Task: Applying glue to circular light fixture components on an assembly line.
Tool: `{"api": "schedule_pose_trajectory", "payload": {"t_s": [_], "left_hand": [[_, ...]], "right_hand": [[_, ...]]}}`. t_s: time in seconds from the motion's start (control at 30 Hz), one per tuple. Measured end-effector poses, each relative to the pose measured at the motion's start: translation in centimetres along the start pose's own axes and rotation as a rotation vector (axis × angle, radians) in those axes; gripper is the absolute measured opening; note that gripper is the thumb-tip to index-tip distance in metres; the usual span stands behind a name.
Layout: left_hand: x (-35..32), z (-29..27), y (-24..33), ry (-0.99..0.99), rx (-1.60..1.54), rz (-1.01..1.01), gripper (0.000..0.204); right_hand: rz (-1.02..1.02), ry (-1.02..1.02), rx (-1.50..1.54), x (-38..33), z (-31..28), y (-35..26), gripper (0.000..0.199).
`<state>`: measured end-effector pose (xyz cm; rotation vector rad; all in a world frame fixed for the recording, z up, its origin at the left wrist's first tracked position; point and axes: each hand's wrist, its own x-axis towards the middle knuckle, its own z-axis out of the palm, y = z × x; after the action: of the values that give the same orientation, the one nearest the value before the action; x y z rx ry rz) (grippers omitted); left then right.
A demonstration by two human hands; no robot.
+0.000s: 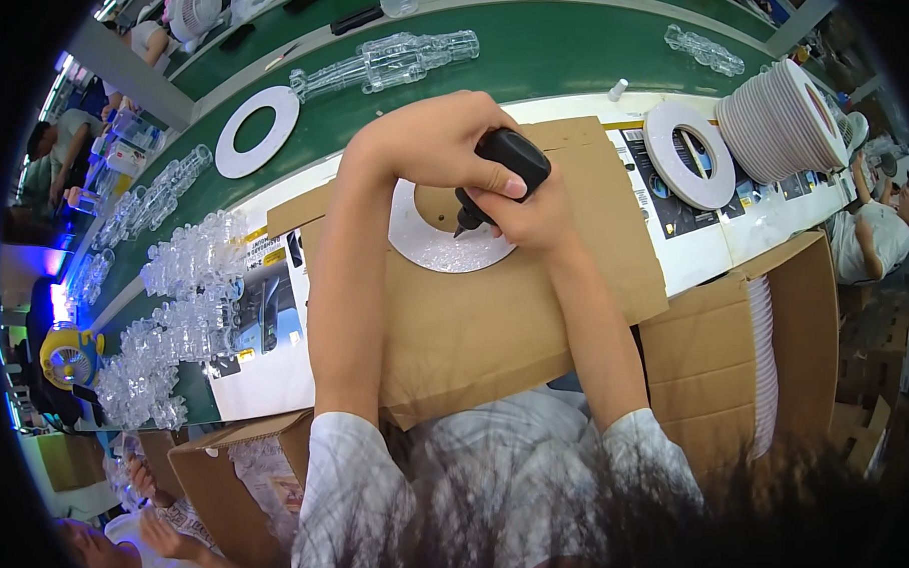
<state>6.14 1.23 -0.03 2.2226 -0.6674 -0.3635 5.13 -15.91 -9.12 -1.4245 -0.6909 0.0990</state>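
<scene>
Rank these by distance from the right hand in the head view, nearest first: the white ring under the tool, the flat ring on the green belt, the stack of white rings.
1. White ring under the tool, just below the right hand.
2. Stack of white rings, upper right.
3. Flat ring on the green belt, upper left; close to the stack's distance, though it looks slightly farther.

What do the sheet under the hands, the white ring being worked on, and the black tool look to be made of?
The sheet looks like brown corrugated cardboard: matte, with folded flap edges. The white ring seems to be flat foam or thick card, matte, with clear glossy beads on its near edge; which one cannot be told. The black tool, gripped by both the left hand and right hand, looks like smooth moulded plastic.
</scene>
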Motion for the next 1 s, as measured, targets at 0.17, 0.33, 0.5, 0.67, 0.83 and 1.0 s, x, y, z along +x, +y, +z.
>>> {"api": "schedule_pose_trajectory", "payload": {"t_s": [0.17, 0.33, 0.5, 0.67, 0.83, 1.0], "left_hand": [[0.1, -0.2, 0.1, -0.023, 0.034, -0.042, 0.040], [0.4, -0.2, -0.9, -0.044, -0.016, -0.017, 0.039], [0.3, -0.1, -1.3, -0.039, -0.039, -0.012, 0.041], [0.7, -0.1, -1.2, -0.056, -0.035, -0.002, 0.041], [0.7, 0.6, -0.4, 0.085, -0.087, 0.061, 0.045], [1.9, 1.6, 0.8, 0.109, -0.205, 0.095, 0.037]], "right_hand": [[0.006, -0.019, 0.017, 0.2, 0.0, 0.0, 0.019], [-0.004, -0.011, 0.012, 0.4, 0.1, 0.2, 0.016], [0.012, -0.026, 0.005, 0.4, 0.2, 0.0, 0.016], [-0.022, -0.011, -0.018, 0.4, -0.1, 0.3, 0.016], [0.186, 0.026, 0.045, 0.7, -0.7, -2.4, 0.020], [0.333, 0.065, 0.028, 0.3, -2.6, -3.3, 0.021]]}}
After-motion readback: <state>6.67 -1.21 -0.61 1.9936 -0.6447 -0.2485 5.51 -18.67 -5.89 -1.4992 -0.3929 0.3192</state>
